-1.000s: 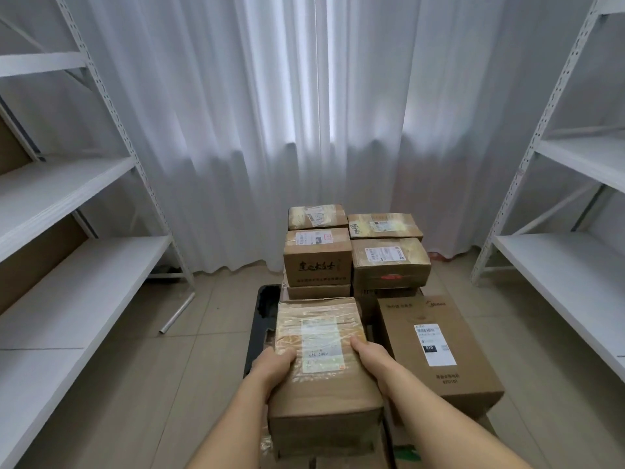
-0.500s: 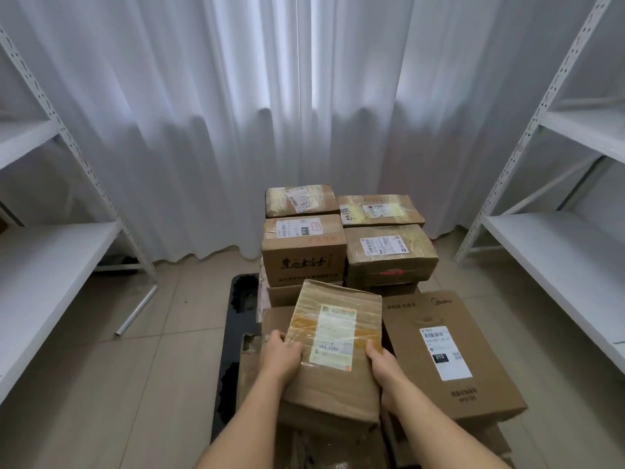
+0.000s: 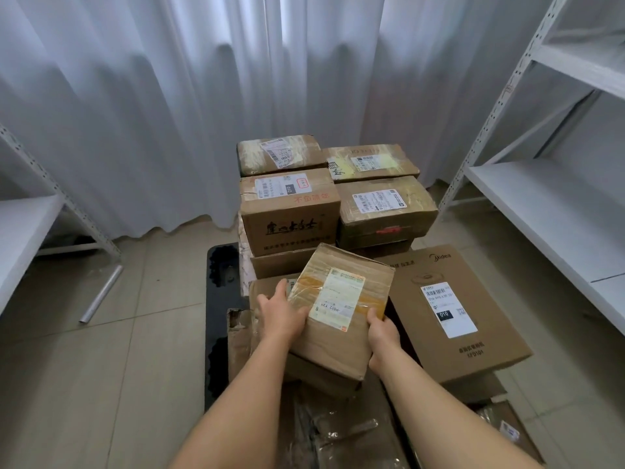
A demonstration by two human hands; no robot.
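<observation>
I hold a taped cardboard parcel [image 3: 341,299] with a white shipping label on top, tilted so its far end points up and to the right. My left hand [image 3: 279,314] grips its left edge, fingers over the top. My right hand [image 3: 382,333] grips its near right corner, thumb on top. The parcel hovers just above other cardboard boxes stacked on a black cart [image 3: 220,299].
A large flat box [image 3: 453,319] with a label lies right of the parcel. Several taped boxes [image 3: 291,211] are stacked behind it. White metal shelving stands at the left [image 3: 20,238] and right [image 3: 548,211]. White curtains [image 3: 203,96] hang behind. A metal tube [image 3: 101,294] lies on the tiled floor.
The parcel has turned clockwise and tilted, dropping lower over the stack. The view has shifted down and closer to the boxes.
</observation>
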